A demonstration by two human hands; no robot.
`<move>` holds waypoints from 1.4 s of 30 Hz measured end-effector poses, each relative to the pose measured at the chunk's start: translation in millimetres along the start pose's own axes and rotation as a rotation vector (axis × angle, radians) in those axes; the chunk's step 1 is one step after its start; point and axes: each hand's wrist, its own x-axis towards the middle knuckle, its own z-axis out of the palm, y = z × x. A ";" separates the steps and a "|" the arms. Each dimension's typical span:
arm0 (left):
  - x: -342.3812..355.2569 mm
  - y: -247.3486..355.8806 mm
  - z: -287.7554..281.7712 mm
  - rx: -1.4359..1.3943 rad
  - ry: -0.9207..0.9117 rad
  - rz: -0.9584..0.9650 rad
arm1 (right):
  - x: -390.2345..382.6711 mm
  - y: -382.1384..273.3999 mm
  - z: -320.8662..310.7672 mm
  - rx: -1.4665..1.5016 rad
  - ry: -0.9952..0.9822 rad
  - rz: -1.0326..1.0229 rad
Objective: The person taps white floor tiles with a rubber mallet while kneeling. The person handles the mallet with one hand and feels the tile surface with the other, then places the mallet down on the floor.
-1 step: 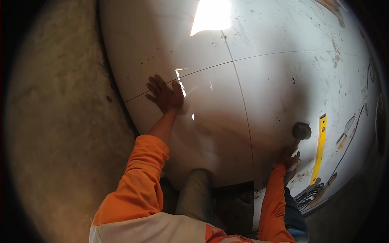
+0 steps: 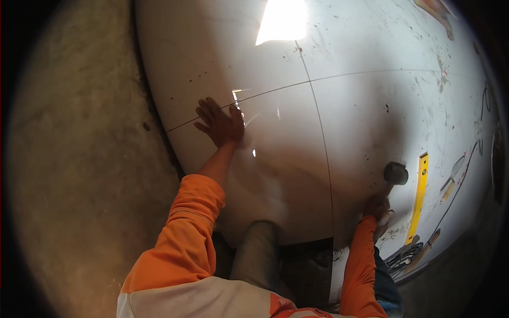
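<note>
My left hand (image 2: 222,124) lies flat on a glossy white floor tile (image 2: 275,196), fingers spread, its fingertips crossing the thin joint to the tile beyond. Low on the right, my right hand (image 2: 377,208) is closed round the handle of a mallet. The dark, rounded head of this mallet (image 2: 396,173) points away from me, over the tiles; whether it touches them I cannot tell. Just right of the mallet a yellow spirit level (image 2: 418,196) lies lengthwise on the tiled surface.
A trowel (image 2: 453,175) with a wooden handle lies past the level. Coiled cable (image 2: 405,257) and another wooden-handled tool (image 2: 427,246) sit at lower right. Rough concrete floor (image 2: 79,159) runs along the left, beyond the tile edge. A dark gap (image 2: 305,265) opens beside my leg.
The whole view has shifted slightly, so the tiles appear a little further right. My left hand stays flat on the tile, and my right hand still holds the mallet.
</note>
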 end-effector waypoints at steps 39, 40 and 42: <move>1.7 -134.1 -20.0 0.086 -0.133 0.715 | -243.1 -173.7 -115.8 0.174 -1.021 -0.770; 1.1 -133.7 -20.0 0.064 -0.084 0.727 | -243.5 -173.4 -116.4 0.379 -0.887 -0.853; 1.0 -133.0 -20.0 0.039 -0.052 0.743 | -239.6 -174.3 -117.5 0.571 -0.753 -0.917</move>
